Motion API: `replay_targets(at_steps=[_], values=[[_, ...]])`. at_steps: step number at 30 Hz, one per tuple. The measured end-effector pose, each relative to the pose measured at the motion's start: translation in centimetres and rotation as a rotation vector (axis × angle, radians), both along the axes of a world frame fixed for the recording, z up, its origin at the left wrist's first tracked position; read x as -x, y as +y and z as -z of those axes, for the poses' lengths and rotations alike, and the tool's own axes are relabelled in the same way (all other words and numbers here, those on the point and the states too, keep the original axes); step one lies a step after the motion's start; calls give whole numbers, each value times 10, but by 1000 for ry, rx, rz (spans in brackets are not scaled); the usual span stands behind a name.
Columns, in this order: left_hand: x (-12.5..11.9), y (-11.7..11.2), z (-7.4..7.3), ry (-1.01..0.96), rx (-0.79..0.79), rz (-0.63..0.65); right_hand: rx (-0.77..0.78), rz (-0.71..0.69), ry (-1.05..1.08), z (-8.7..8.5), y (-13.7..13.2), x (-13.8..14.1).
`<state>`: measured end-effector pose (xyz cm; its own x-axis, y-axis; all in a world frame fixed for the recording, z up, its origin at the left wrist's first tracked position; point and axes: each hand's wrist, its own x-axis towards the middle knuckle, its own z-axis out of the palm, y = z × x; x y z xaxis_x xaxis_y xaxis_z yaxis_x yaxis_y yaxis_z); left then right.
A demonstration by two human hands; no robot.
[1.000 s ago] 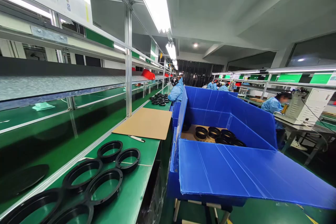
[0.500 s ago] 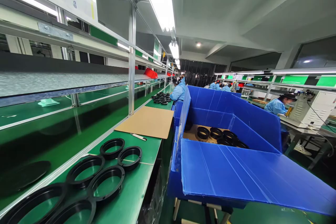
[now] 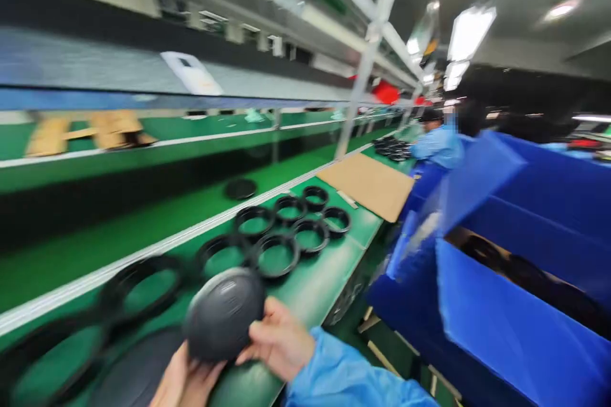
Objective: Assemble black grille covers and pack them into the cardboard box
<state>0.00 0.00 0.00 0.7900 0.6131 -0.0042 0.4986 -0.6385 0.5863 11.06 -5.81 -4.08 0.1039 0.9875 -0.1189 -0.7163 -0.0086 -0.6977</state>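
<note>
A round dark grey domed cover point(image 3: 223, 313) is held between both hands low in the middle of the view. My right hand point(image 3: 279, 338), in a light blue sleeve, grips its right edge with curled fingers. My left hand point(image 3: 184, 383) holds it from below; only part of that hand shows. Several black plastic rings point(image 3: 277, 238) lie in rows on the green bench point(image 3: 324, 280) just beyond the cover. The picture is smeared by motion.
A brown cardboard sheet point(image 3: 370, 184) lies farther along the bench. An open blue corrugated box point(image 3: 501, 318) with black rings inside stands to the right. A person in light blue point(image 3: 436, 143) works farther down the line. A shelf and metal posts run overhead at left.
The view has swung left and down along the bench. Both hands and the dark round cover have come into view; before, no hands showed.
</note>
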Motion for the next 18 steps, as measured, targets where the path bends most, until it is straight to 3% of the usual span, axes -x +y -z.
replay_targets(at_steps=[1, 3, 5, 6, 8, 13, 16, 18], values=[[22, -7, 6, -146, 202, -95, -13, -1, -15, -2, -7, 4], [51, -20, 15, -625, 728, -265, -32, -52, -80, -8, -18, 8], [64, -28, 20, -1147, 1212, -329, -32, -114, -147, -14, -25, 12], [66, -29, 21, -1329, 1371, -324, -23, -134, -177, -16, -28, 15], [67, -27, 21, -1486, 1500, -266, 7, -155, -207, -19, -33, 23], [72, -23, 22, -1630, 1548, 17, 110, -277, -160, -17, -36, 35], [75, -23, 26, -1654, 1549, -2, 137, -360, -285, -13, -31, 30], [76, -24, 27, -1672, 1520, -39, 142, -294, -504, -11, -26, 20]])
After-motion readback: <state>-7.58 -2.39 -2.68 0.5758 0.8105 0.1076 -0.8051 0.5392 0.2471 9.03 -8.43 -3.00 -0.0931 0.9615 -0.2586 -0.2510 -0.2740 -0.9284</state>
